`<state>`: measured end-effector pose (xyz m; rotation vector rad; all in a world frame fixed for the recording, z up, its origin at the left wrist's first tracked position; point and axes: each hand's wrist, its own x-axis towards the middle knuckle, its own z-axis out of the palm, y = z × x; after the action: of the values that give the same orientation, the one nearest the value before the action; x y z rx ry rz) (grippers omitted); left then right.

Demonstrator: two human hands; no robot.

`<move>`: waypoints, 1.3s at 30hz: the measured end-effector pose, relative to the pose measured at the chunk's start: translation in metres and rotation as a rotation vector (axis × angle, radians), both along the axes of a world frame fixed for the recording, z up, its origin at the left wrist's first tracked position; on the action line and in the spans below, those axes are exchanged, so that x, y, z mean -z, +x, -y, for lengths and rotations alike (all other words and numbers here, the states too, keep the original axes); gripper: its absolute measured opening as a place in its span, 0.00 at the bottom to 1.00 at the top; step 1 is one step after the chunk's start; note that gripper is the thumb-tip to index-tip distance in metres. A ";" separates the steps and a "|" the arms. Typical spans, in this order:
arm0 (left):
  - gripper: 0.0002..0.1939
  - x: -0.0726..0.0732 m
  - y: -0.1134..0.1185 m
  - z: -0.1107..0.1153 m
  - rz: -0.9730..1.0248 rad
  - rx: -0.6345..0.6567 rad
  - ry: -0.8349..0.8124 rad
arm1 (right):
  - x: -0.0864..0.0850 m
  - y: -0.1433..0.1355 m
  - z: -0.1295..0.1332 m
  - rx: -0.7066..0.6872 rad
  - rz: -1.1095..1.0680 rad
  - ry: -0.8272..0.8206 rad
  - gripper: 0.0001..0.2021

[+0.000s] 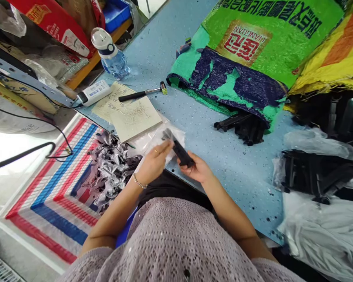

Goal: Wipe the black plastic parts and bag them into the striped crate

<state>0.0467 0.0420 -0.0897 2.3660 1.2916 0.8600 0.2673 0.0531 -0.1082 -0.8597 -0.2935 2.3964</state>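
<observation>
Black part (182, 153), pos. right of paper pad (135, 122), near side: right hand (198, 169) grips near end; left hand (153, 164) at far end, fingers blurred, can't tell if pinching. Risk: uneven push may twist part loose; clear bag (147, 142) beside pad may snag it.

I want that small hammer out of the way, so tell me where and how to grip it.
Best grip the hammer by its black handle, pinching across it from above, coming in from the wearer's side. It lies flat, its handle over the papers and its head pointing right. The bottle and white box stand beyond and left, so the near side looks easiest.
</observation>
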 end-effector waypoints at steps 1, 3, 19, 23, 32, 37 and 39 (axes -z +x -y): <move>0.34 0.000 0.007 0.006 0.009 0.046 0.003 | -0.002 -0.004 0.001 0.050 -0.022 -0.018 0.20; 0.34 0.001 0.015 0.013 0.049 0.086 -0.002 | -0.005 -0.012 0.005 0.119 -0.009 0.016 0.19; 0.34 -0.027 0.025 0.036 0.064 0.184 -0.105 | -0.041 -0.010 0.040 0.087 0.816 0.755 0.25; 0.24 -0.075 -0.013 0.052 0.141 -0.039 -0.194 | -0.076 -0.016 0.052 -0.166 0.534 0.966 0.22; 0.18 -0.062 -0.175 0.063 0.559 -0.471 -0.913 | -0.057 -0.040 0.034 -0.392 0.396 0.893 0.14; 0.23 -0.038 -0.249 0.074 0.561 -0.694 -0.912 | -0.030 -0.019 0.033 -0.266 0.524 0.699 0.13; 0.24 -0.031 -0.269 0.074 0.456 -0.766 -0.892 | -0.023 -0.014 0.034 -0.203 0.536 0.624 0.12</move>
<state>-0.2222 -0.0315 -0.0589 0.9280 1.8525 0.7047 0.2537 0.0196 -0.0850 -1.1733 -1.3053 1.9923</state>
